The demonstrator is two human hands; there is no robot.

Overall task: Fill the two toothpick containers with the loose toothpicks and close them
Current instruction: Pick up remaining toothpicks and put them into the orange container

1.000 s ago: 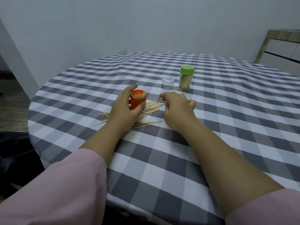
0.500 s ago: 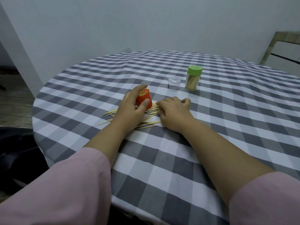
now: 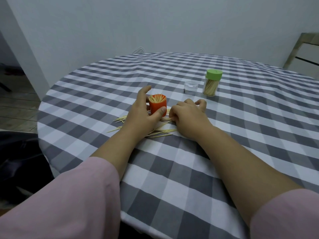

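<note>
so, entries as they stand:
step: filling the orange cup (image 3: 158, 106), by my reading; it looks nearly full of upright picks, with loose picks (image 3: 161, 131) scattered on the cloth around and under both hands.
done: green jar (image 3: 212, 83) stands capped and full of picks, well apart to the far right; it seems finished.
left hand (image 3: 143, 114): wrapped round the orange cup, thumb across its near side, fingers up along its far left side; a firm steadying hold, the cup upright on the table (image 3: 259, 135).
right hand (image 3: 188, 116): knuckles up, fingers curled down onto the loose picks just right of the cup; it appears to be gathering or pinching some, though the fingertips are hidden and i cannot tell how many it has, if any.
clear lid (image 3: 190, 87): small clear piece standing just left of the green jar, beyond the right hand; probably the orange cup's cover.
next move: likely lift a pinch of picks, line them up and drop them points-down into the cup while the left hand holds it.
risk: thin picks lie flat on cloth and are hard to lift; the crowded cup may refuse more.
rest: pink sleeves (image 3: 69, 195) on both arms.
</note>
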